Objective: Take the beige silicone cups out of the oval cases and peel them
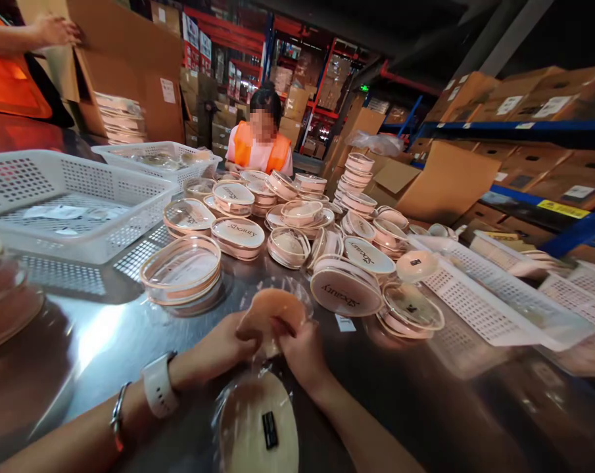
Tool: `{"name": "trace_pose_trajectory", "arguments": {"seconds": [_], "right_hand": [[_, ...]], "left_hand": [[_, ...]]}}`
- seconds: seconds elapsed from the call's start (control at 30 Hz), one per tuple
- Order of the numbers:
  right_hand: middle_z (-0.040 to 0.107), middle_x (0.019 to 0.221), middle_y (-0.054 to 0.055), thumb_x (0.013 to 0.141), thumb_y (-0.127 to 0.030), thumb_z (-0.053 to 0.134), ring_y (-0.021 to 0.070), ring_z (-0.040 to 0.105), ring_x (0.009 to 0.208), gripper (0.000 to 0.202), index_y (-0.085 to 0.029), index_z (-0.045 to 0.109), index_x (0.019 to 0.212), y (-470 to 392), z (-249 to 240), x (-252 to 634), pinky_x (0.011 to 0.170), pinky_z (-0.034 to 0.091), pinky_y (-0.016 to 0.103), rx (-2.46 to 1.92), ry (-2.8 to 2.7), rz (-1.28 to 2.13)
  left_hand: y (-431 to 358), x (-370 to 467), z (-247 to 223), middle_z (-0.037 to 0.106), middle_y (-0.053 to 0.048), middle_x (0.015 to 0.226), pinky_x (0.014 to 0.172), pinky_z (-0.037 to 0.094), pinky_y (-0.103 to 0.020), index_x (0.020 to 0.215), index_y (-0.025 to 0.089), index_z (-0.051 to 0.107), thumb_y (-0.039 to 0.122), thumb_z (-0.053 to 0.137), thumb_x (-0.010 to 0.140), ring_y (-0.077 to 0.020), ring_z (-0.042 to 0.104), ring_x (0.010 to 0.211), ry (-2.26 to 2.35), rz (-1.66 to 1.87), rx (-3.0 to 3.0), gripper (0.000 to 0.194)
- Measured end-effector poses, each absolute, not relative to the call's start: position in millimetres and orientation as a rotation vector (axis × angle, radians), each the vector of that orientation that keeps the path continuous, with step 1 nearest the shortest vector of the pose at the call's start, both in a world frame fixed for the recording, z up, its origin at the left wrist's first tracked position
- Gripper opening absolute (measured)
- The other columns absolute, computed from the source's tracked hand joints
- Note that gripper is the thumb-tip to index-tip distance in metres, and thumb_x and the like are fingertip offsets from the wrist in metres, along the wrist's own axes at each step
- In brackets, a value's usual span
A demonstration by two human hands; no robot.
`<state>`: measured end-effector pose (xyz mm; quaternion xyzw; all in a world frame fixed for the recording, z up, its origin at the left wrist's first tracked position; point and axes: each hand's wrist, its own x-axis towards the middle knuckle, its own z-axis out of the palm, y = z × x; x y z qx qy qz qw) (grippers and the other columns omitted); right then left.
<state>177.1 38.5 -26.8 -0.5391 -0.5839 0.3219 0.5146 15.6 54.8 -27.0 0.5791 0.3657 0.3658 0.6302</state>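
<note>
My left hand [225, 351] and my right hand [304, 355] are both closed on a beige adhesive bra cup [280, 305], bent between my fingers above the metal table. Clear plastic film shows around its far edge. Just below my hands, near the bottom edge, is a second beige cup [242, 424] in clear plastic, with a black clasp [269, 430] on it. Beyond my hands stand oval clear-lidded boxes; the nearest are an open-looking box [181, 269] on the left and a lettered box [346, 289] on the right.
White perforated baskets stand at the left [75, 240] and right [479, 309]. More oval boxes [237, 233] are piled across the table. A co-worker in an orange vest [277, 154] is opposite; another person's hand [55, 31] touches a large carton [129, 59]. Shelves of cartons [553, 98] line the right.
</note>
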Motion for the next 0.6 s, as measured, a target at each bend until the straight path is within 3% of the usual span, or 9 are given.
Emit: {"name": "trace_pose_trajectory", "arguments": {"seconds": [0.1,0.27,0.47,0.6], "right_hand": [[0.072,0.073,0.007,0.081,-0.032,0.063,0.0226,0.065,0.066,0.015,-0.019,0.07,0.079,39,-28,178,0.064,0.051,0.032,-1.337,-1.575,0.64],[0.058,0.054,0.0,0.092,-0.045,0.044,0.0162,0.052,0.05,0.039,-0.021,0.058,0.064,43,-36,179,0.05,0.038,0.027,-1.363,-1.485,0.585],[0.045,0.05,-0.005,0.087,-0.05,0.047,0.0146,0.041,0.051,0.038,-0.024,0.046,0.059,48,-35,184,0.051,0.036,0.026,-1.354,-1.29,0.609],[0.051,0.06,-0.005,0.084,-0.042,0.051,0.0152,0.047,0.057,0.022,-0.024,0.051,0.072,62,-34,196,0.056,0.042,0.026,-1.327,-1.081,0.627]], "left_hand": [[52,16,-27,0.067,-0.002,0.079,0.069,0.045,-0.026,0.085,0.015,0.066,0.024,0.066,0.074,-0.0182,0.058,0.076,0.959,0.993,1.383,0.015],[58,14,-32,0.061,0.001,0.066,0.056,0.042,-0.024,0.075,0.016,0.062,0.048,0.063,0.079,-0.0141,0.053,0.06,0.962,1.013,1.248,0.033],[57,10,-27,0.061,0.0,0.071,0.059,0.043,-0.024,0.08,0.016,0.061,0.051,0.063,0.079,-0.0153,0.056,0.067,0.945,0.99,1.207,0.035],[46,11,-17,0.068,-0.005,0.087,0.073,0.047,-0.028,0.086,0.017,0.065,0.049,0.066,0.077,-0.022,0.062,0.089,0.825,0.733,1.241,0.033]]}}
